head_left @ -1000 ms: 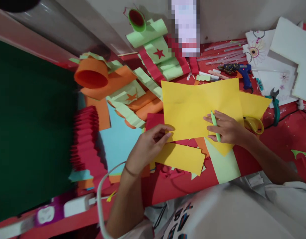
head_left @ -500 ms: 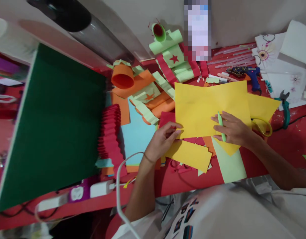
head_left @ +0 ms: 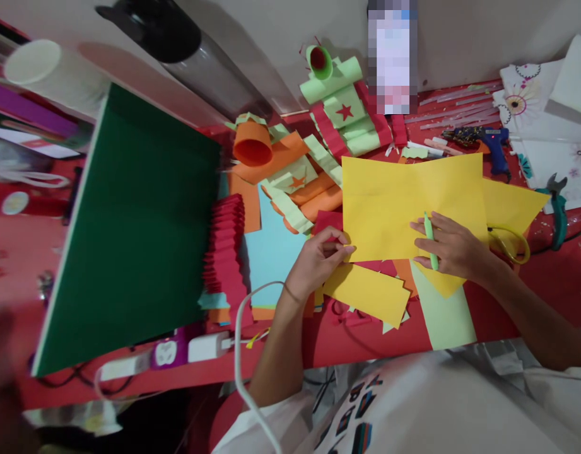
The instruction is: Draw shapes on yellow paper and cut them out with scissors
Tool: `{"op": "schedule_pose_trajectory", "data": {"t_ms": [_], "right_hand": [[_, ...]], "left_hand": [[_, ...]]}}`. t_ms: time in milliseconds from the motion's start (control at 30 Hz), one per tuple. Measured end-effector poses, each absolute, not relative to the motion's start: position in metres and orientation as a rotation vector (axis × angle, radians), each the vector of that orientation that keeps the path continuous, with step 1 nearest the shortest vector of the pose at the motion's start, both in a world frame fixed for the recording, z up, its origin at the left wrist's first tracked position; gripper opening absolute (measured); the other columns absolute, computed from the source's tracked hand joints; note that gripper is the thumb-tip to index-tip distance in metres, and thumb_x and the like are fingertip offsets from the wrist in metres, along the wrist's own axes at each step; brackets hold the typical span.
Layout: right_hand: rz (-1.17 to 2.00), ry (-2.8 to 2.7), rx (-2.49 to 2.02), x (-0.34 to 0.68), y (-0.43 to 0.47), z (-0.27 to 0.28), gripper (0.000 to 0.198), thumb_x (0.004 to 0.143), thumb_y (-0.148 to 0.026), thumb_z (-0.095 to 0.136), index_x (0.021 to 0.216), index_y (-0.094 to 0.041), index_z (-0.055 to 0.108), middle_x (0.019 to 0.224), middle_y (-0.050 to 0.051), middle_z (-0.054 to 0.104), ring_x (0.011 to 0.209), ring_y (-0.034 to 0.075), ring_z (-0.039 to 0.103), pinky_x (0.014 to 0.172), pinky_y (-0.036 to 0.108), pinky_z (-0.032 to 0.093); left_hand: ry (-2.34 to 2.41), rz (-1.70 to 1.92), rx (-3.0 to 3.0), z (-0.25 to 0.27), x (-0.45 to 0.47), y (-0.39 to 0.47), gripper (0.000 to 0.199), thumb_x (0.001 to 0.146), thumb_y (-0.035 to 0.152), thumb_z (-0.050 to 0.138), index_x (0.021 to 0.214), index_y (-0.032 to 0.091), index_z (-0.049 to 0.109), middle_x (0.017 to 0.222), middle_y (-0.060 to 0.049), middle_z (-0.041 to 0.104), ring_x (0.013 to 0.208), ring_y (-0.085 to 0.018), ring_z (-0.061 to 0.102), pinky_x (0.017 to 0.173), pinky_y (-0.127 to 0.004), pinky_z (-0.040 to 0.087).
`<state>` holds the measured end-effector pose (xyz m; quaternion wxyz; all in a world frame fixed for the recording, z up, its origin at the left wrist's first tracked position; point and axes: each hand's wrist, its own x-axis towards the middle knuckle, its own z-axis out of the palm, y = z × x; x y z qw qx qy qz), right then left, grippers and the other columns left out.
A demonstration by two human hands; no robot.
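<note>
A large yellow sheet of paper (head_left: 389,195) lies in front of me, a faint crease across it. My left hand (head_left: 325,255) pinches its lower left corner between thumb and fingers. On the sheet's lower right part rests my right hand (head_left: 451,249), palm down, with a light green pen (head_left: 431,243) tucked among its fingers. A smaller yellow strip (head_left: 370,293) lies just below the sheet, near my left hand. Beside it is a pale green paper piece (head_left: 444,309). Yellow-handled scissors (head_left: 512,243), partly hidden, stick out by my right wrist.
A dark green board (head_left: 139,233) stands at left beside pleated red paper (head_left: 224,252). Orange (head_left: 252,145) and green (head_left: 337,107) paper models sit behind the sheet. A blue glue gun (head_left: 493,145) and teal pliers (head_left: 558,211) lie right. A white cable (head_left: 240,359) crosses near my left arm.
The view has shifted left, so everything appears further right. Both hands keep nearly the same places on the yellow sheet, with the pen still in my right hand.
</note>
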<state>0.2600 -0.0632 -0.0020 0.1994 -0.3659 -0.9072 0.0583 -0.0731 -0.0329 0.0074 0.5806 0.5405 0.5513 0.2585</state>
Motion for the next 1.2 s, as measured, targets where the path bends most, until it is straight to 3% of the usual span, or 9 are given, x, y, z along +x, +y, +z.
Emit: {"op": "schedule_pose_trajectory", "data": {"t_ms": [500, 767, 900, 1033, 1200], "right_hand": [[0.434, -2.628, -0.87, 0.289, -0.043, 0.007, 0.02, 0.099, -0.028, 0.073, 0.118, -0.022, 0.076, 0.149, 0.013, 0.069, 0.136, 0.032, 0.063, 0.115, 0.055, 0.05], [0.312, -2.726, -0.862, 0.292, -0.037, 0.01, 0.016, 0.101, -0.02, 0.065, 0.11, -0.025, 0.077, 0.144, 0.008, 0.072, 0.131, 0.03, 0.062, 0.113, 0.054, 0.047], [0.322, -2.775, -0.904, 0.285, -0.041, 0.014, 0.026, 0.092, -0.006, 0.065, 0.108, -0.023, 0.076, 0.147, 0.008, 0.071, 0.134, 0.031, 0.061, 0.116, 0.056, 0.047], [0.388, -2.769, -0.941, 0.282, -0.046, 0.018, 0.019, 0.097, -0.011, 0.064, 0.105, -0.023, 0.076, 0.147, 0.007, 0.071, 0.141, 0.031, 0.059, 0.119, 0.056, 0.048], [0.362, -2.78, -0.937, 0.287, -0.048, 0.023, 0.037, 0.105, -0.011, 0.055, 0.134, -0.03, 0.068, 0.156, 0.003, 0.064, 0.146, 0.025, 0.058, 0.127, 0.049, 0.044]], "left_hand": [[1.263, 0.614, 1.31, 0.011, -0.067, -0.044, 0.032, 0.083, 0.042, 0.081, 0.085, 0.023, 0.056, 0.064, 0.004, 0.062, 0.057, -0.012, 0.06, 0.055, -0.021, 0.047], [1.283, 0.551, 1.483, 0.016, -0.066, -0.031, 0.026, 0.088, 0.043, 0.076, 0.098, 0.023, 0.061, 0.073, 0.001, 0.067, 0.063, -0.015, 0.066, 0.056, -0.024, 0.051], [1.346, 0.634, 1.533, 0.008, -0.064, -0.021, 0.026, 0.087, 0.042, 0.078, 0.092, 0.023, 0.062, 0.075, 0.001, 0.066, 0.065, -0.014, 0.066, 0.053, -0.021, 0.047], [1.357, 0.705, 1.534, 0.002, -0.063, -0.022, 0.028, 0.086, 0.041, 0.081, 0.087, 0.022, 0.06, 0.071, 0.004, 0.061, 0.058, -0.01, 0.06, 0.051, -0.02, 0.046], [1.357, 0.721, 1.525, 0.006, -0.061, -0.024, 0.03, 0.087, 0.041, 0.081, 0.084, 0.022, 0.059, 0.073, 0.003, 0.063, 0.06, -0.01, 0.062, 0.054, -0.02, 0.049]]}}
